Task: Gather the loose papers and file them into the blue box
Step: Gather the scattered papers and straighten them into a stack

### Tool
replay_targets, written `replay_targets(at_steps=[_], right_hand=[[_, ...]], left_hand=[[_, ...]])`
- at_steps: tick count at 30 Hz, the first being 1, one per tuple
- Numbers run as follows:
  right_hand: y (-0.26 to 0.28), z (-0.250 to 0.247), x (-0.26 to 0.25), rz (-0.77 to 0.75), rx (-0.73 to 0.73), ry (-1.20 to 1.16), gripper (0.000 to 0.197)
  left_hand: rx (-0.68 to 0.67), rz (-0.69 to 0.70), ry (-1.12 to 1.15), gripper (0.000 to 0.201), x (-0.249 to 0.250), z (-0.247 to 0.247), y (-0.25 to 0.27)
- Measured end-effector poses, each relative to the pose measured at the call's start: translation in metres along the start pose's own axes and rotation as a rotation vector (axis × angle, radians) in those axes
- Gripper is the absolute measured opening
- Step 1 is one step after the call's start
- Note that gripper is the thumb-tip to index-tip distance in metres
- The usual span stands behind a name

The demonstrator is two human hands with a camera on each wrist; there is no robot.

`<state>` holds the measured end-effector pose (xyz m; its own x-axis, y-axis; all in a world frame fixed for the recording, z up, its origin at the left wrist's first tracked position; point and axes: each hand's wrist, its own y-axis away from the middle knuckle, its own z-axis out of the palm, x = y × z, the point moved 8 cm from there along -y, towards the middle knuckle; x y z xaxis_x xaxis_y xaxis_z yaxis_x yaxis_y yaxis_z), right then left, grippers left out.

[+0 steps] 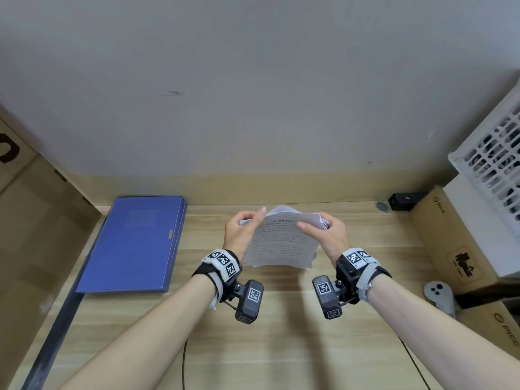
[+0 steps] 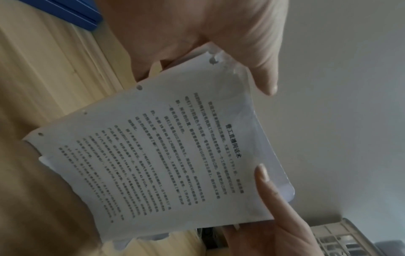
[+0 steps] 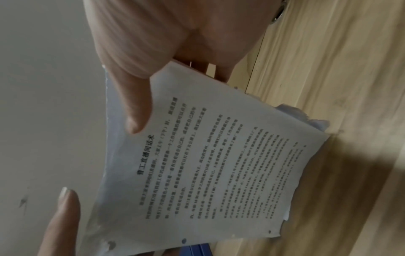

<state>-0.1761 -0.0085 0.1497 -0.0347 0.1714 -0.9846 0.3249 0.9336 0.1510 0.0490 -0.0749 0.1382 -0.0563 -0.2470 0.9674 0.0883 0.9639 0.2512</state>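
Left hand [image 1: 244, 229] and right hand [image 1: 327, 232] each pinch the papers' [image 1: 278, 240] far corners, grip closed.

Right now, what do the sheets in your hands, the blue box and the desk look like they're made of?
Sheets: thin matte printed paper; they bow, with ragged edges and punched holes along one side. Blue box: smooth, flat, closed; probably plastic or coated board, I can't tell which. Desk: pale wood grain, likely laminate rather than solid wood. Left hand and right hand each hold a side of the sheets.

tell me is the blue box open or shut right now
Shut. The blue box lies flat on the desk with its lid down, while both hands hold the papers apart from it.
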Motion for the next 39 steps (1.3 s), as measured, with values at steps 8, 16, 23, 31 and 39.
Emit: replay_targets(at_steps=[8,16,23,31,39], right_hand=[[-0.007,-0.004,0.0,0.029,0.074,-0.003,0.031],[-0.012,-0.002,-0.002,0.02,0.016,0.006,0.032],[-0.024,-0.004,0.013,0.015,-0.047,0.193,0.013],[-0.034,-0.01,-0.031,-0.073,0.005,-0.057,0.02],[-0.026,-0.006,0.044,0.144,-0.049,-0.06,0.034]], left_hand=[[0.027,-0.012,0.059,0.032,-0.006,-0.002,-0.01],[-0.056,0.085,-0.104,0.043,0.001,-0.005,-0.015],[-0.143,0.161,-0.289,0.008,0.002,-0.003,-0.02],[-0.078,0.194,-0.029,0.02,0.045,-0.005,-0.027],[-0.148,-0.029,-0.046,0.018,-0.022,0.02,-0.017]])
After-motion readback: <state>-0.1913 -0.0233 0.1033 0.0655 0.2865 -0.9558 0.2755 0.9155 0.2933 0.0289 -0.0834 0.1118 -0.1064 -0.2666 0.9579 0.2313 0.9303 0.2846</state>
